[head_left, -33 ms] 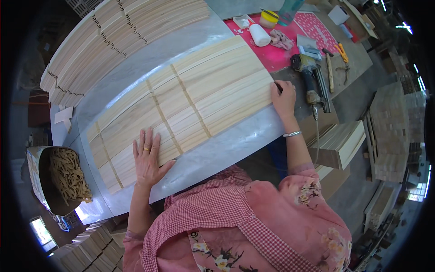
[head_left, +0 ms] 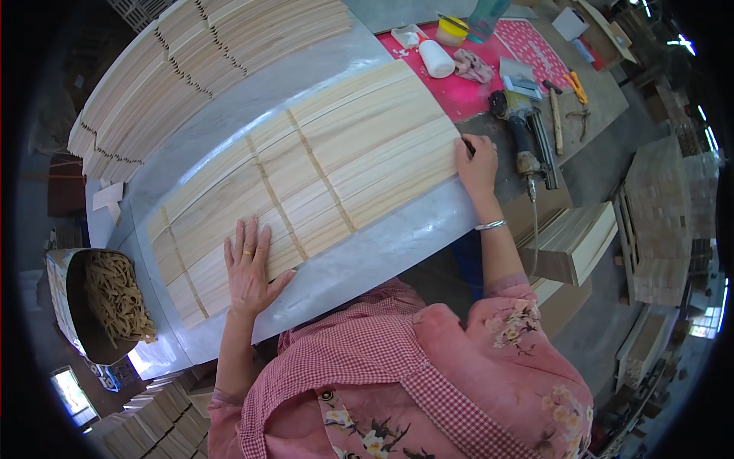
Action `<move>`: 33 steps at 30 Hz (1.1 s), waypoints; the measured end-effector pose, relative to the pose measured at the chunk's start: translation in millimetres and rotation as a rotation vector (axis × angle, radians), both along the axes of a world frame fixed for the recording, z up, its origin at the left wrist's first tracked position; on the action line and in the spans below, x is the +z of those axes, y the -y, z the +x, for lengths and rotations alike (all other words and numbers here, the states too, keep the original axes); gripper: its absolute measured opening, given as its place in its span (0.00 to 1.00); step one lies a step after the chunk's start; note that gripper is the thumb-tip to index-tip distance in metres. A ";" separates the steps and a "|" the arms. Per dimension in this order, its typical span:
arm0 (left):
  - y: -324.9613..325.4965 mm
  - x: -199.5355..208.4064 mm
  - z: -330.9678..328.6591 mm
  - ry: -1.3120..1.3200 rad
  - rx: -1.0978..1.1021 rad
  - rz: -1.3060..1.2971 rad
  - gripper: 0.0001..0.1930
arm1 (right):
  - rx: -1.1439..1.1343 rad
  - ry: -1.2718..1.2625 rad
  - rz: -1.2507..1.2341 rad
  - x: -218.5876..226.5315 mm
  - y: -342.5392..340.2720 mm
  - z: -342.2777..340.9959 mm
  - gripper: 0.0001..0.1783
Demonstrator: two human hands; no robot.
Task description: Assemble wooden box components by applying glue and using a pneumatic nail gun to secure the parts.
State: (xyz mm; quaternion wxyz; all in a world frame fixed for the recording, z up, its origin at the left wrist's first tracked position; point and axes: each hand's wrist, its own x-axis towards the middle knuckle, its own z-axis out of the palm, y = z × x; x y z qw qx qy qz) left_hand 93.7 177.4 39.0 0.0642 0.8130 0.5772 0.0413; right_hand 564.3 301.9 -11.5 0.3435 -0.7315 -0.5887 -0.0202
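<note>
In the head view, rests the left hand (head_left: 251,268) flat on the boards (head_left: 375,130), palm down, open, fingers extended and thumb spread toward the near edge. Wears a ring (head_left: 247,252) on that hand. Sets the right hand (head_left: 478,157) against the right-hand end of the same boards, fingers bent; shows something small and dark (head_left: 469,146) at the fingers, too hidden to name. Cannot tell whether gripping it or merely touching the board ends. Wears a bracelet (head_left: 491,226) on the right wrist.

Has the boards lying side by side on the counter (head_left: 417,226), directly in front of the body, slanting up to the right and crossed by tan lines. Holds a tall stack (head_left: 206,57) of similar boards beyond, toward the upper left. Places a box (head_left: 73,306) of tan strips (head_left: 115,294) just beside the counter's left end.

To the right, past the boards, spreads a red sheet (head_left: 477,102) under a white bottle (head_left: 436,60) and a crumpled cloth (head_left: 473,66), with a yellow tub (head_left: 452,31) near them. Shows a nail gun (head_left: 522,134) near the right hand, joined to a hose (head_left: 535,237), then a hammer (head_left: 556,122) just beside, and an orange-yellow tool (head_left: 576,88) farther right.
</note>
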 end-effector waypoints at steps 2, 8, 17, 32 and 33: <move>1.6 -1.3 0.1 -0.009 -0.007 0.002 0.49 | 0.003 -0.039 0.071 -4.5 -1.0 -3.2 0.11; 6.2 -2.1 -0.3 0.008 0.009 -0.006 0.46 | 0.041 -0.128 0.119 -1.0 0.0 -4.6 0.11; 8.5 -4.8 -1.7 0.012 0.004 0.000 0.45 | 0.063 -0.373 0.079 3.1 2.0 -3.4 0.10; 6.2 0.0 0.5 0.047 0.012 -0.021 0.44 | 0.030 0.061 -0.012 18.6 -1.6 -7.4 0.11; 6.0 0.8 -0.9 0.056 0.016 -0.027 0.44 | 0.025 0.097 -0.047 21.9 -9.4 -9.5 0.12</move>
